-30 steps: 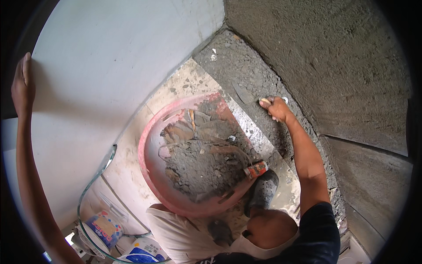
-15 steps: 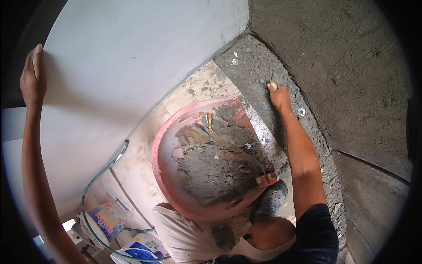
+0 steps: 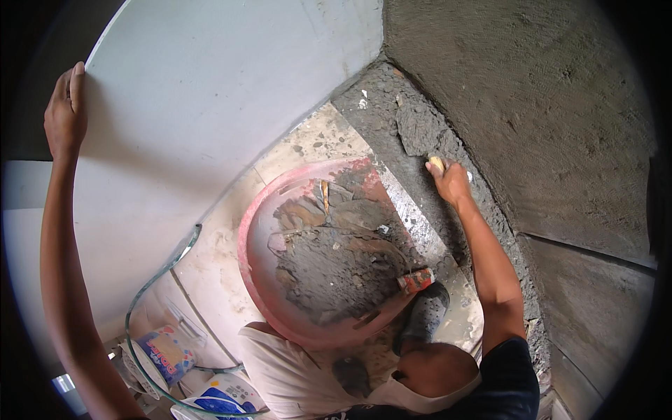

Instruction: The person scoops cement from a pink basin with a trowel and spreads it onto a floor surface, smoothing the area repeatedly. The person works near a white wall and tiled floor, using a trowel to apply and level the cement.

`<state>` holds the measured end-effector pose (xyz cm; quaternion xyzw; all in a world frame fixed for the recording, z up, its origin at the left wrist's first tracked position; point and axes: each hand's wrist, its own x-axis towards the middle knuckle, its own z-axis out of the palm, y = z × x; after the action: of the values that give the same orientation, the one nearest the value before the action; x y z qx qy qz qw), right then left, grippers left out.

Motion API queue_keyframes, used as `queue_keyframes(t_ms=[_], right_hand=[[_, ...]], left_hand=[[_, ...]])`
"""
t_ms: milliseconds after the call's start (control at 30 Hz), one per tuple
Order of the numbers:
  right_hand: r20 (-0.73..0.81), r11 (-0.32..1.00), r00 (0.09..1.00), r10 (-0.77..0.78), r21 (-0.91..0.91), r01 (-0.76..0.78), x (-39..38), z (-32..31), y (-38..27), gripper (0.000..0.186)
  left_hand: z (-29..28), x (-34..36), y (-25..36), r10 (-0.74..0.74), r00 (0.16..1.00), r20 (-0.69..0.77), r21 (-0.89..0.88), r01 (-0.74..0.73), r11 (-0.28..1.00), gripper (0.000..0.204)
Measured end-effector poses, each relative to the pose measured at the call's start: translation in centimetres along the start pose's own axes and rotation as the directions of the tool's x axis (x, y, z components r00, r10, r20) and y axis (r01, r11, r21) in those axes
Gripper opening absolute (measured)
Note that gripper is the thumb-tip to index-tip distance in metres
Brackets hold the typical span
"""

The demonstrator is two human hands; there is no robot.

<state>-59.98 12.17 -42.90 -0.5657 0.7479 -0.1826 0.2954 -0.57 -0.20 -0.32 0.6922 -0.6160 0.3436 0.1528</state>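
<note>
My left hand [image 3: 66, 112] is raised at the far left, its fingers stretched along the edge of the white wall [image 3: 210, 77]. On the right, my right hand [image 3: 452, 183] grips the pale yellow handle of a trowel [image 3: 437, 164]. Beyond the handle, a mortar-coloured slab shape [image 3: 418, 127] appears; mortar hides where the blade ends. Both lie over the strip of rough wet mortar [image 3: 378, 105] along the foot of the grey wall [image 3: 518, 98]. Left of my right forearm stands a round pink-red tub [image 3: 246, 241] with grey mortar [image 3: 336, 273] in it.
A green hose [image 3: 140, 297] curves along the floor at lower left, beside a printed bucket [image 3: 164, 353] and a second white-and-blue container [image 3: 220, 399]. Pale tiles [image 3: 210, 280] lie around the tub. My foot [image 3: 427, 311] is close to its right rim.
My right hand has drawn back toward me with the trowel, and the slab shape beyond its handle now shows plainly. My left hand stays at the wall edge; the whole view has shifted slightly.
</note>
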Motion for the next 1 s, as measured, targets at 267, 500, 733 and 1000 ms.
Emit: queue_keyframes(t_ms=[267,500,733,1000], right_hand=[[0.231,0.996,0.973,-0.014,-0.083,0.034,-9.7,-6.4,-4.8,0.043],[0.482,0.838,0.786,-0.388,-0.171,0.519,-17.8,-6.6,-10.7,0.039],[0.431,0.948,0.893,-0.128,0.319,-0.018,-8.7,-4.9,-6.1,0.038],[0.53,0.99,0.848,0.013,0.113,-0.085,7.6,0.5,-9.7,0.05]], left_hand=[[0.2,-0.2,-0.2,-0.001,0.999,-0.032,0.044,0.002,0.999,0.07],[0.7,0.1,0.1,0.02,0.999,-0.035,0.027,-0.019,0.999,0.071],[0.9,-0.5,1.3,0.006,0.999,-0.039,-0.028,-0.007,1.0,0.07],[0.3,-1.1,-0.3,0.05,0.995,-0.088,0.016,-0.049,0.999,0.067]])
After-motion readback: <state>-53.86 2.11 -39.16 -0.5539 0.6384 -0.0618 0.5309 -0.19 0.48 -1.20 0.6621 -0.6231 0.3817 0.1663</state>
